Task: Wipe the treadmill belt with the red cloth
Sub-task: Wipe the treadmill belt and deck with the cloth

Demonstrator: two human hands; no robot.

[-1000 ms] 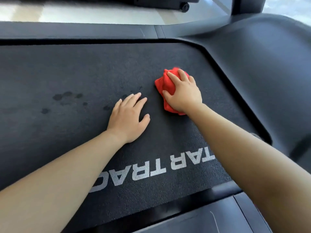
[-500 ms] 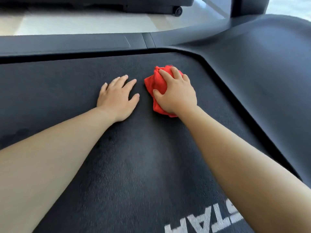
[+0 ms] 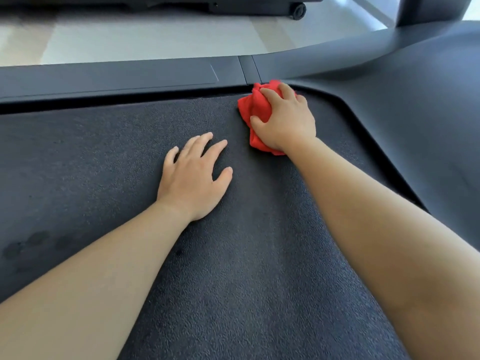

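A pale floor (sunlit) holds another machine's wheeled base.

The scene is lit brightly and evenly by daylight from the far side, where the pale floor is washed out almost to white. Soft, shallow shadows are cast under the left hand and both forearms onto the treadmill belt, whose grain is rendered sharply at the centre, while a dull sheen is carried by the side rail. Straight edges are bowed by wide-angle distortion toward the borders, and slight motion blur is seen on the far edge of the red cloth.
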